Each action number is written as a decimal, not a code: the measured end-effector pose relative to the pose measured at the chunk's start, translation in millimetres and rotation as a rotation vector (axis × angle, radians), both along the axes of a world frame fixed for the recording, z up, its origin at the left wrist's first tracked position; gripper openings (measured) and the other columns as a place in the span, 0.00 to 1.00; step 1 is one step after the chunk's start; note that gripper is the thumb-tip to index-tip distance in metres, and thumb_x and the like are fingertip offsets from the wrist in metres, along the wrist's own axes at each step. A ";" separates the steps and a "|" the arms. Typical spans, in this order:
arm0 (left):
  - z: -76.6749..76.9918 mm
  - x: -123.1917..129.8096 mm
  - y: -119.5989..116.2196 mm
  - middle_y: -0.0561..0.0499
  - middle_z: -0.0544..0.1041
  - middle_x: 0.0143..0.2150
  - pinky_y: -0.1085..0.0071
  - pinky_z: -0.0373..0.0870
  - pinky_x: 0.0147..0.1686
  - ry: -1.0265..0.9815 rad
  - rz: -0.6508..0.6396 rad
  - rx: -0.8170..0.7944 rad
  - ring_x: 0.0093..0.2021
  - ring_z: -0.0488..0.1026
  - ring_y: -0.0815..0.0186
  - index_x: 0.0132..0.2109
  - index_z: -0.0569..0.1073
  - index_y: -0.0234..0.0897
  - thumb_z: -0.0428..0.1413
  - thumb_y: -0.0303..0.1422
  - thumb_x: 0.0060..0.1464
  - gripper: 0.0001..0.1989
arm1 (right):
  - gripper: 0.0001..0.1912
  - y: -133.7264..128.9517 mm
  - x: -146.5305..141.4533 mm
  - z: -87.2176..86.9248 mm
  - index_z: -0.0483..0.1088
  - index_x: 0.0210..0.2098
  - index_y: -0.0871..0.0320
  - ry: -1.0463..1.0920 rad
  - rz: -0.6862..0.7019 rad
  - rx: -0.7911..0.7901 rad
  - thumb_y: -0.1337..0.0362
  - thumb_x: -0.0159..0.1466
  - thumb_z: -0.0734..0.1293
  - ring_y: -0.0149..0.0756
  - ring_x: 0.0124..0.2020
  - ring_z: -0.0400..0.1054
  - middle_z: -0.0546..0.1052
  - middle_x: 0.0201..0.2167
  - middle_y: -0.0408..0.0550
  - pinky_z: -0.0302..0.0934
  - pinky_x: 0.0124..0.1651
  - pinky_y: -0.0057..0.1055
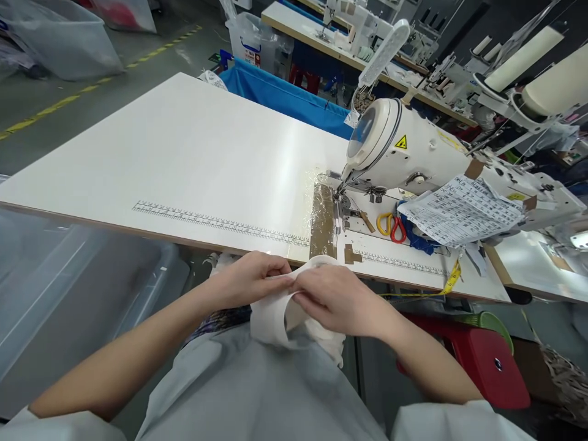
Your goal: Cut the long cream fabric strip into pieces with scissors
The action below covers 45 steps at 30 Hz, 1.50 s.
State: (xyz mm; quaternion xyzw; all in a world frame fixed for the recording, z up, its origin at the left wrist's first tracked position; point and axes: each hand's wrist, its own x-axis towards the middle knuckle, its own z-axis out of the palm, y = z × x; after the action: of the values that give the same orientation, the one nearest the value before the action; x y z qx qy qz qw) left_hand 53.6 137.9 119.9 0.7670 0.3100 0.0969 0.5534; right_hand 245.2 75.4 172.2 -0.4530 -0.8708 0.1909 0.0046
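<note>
A piece of white fabric point(269, 320) with a looped band hangs over my lap, just in front of the table's front edge. My left hand point(250, 278) pinches the band from the left, thumb and fingers pressed together. From the right, my right hand point(333, 297) grips the same fabric, its fingertips touching or nearly touching those of the left. Part of the band curves up behind my right hand toward the table edge. The sewing machine point(390, 144) stands beyond my hands to the right, its needle area apart from the fabric.
The white table point(220, 153) carries a printed ruler strip point(220, 225). Scissors point(390, 226) and a paper sheet point(462, 208) are by the machine. A yellow measuring tape point(452, 278) hangs at the front edge. A red stool point(496, 367) stands right, a clear bin point(68, 288) left.
</note>
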 end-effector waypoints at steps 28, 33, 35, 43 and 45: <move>10.4 8.2 22.0 0.56 0.55 0.24 0.72 0.50 0.23 -0.091 -0.291 -0.165 0.23 0.50 0.71 0.28 0.63 0.37 0.48 0.38 0.60 0.13 | 0.05 15.1 23.7 -5.2 0.63 0.33 0.56 0.296 -0.185 -0.170 0.66 0.66 0.61 0.31 0.32 0.62 0.70 0.32 0.42 0.51 0.32 0.26; 6.1 12.4 17.8 0.56 0.58 0.25 0.73 0.50 0.23 -0.073 -0.233 -0.174 0.23 0.52 0.71 0.34 0.69 0.35 0.49 0.39 0.60 0.12 | 0.07 11.2 22.5 -10.4 0.60 0.31 0.56 0.332 -0.286 -0.159 0.64 0.66 0.60 0.30 0.26 0.56 0.63 0.23 0.37 0.48 0.30 0.27; 3.9 14.7 16.4 0.55 0.61 0.26 0.74 0.51 0.23 -0.068 -0.216 -0.160 0.24 0.54 0.71 0.35 0.70 0.35 0.51 0.40 0.59 0.13 | 0.06 10.5 22.2 -11.7 0.60 0.31 0.56 0.328 -0.300 -0.154 0.65 0.66 0.60 0.29 0.26 0.55 0.63 0.23 0.37 0.47 0.31 0.27; -6.8 17.3 17.1 0.56 0.56 0.24 0.73 0.49 0.23 -0.092 -0.242 -0.163 0.24 0.51 0.72 0.30 0.65 0.35 0.50 0.43 0.61 0.16 | 0.06 7.4 22.2 -18.9 0.60 0.32 0.56 0.205 -0.278 -0.116 0.66 0.66 0.60 0.29 0.26 0.55 0.64 0.24 0.37 0.46 0.29 0.28; -9.0 16.7 17.6 0.56 0.55 0.24 0.73 0.48 0.23 -0.087 -0.257 -0.163 0.24 0.50 0.72 0.29 0.63 0.36 0.50 0.43 0.61 0.17 | 0.04 5.5 22.3 -19.6 0.62 0.35 0.56 0.199 -0.251 -0.094 0.65 0.67 0.59 0.31 0.29 0.58 0.68 0.28 0.40 0.48 0.31 0.28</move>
State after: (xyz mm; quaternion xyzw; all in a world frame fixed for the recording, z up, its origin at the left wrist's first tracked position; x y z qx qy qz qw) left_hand 70.3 155.6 110.9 0.7477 0.1919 0.0331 0.6348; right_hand 267.4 80.9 152.6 -0.5369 -0.7927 0.2733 0.0935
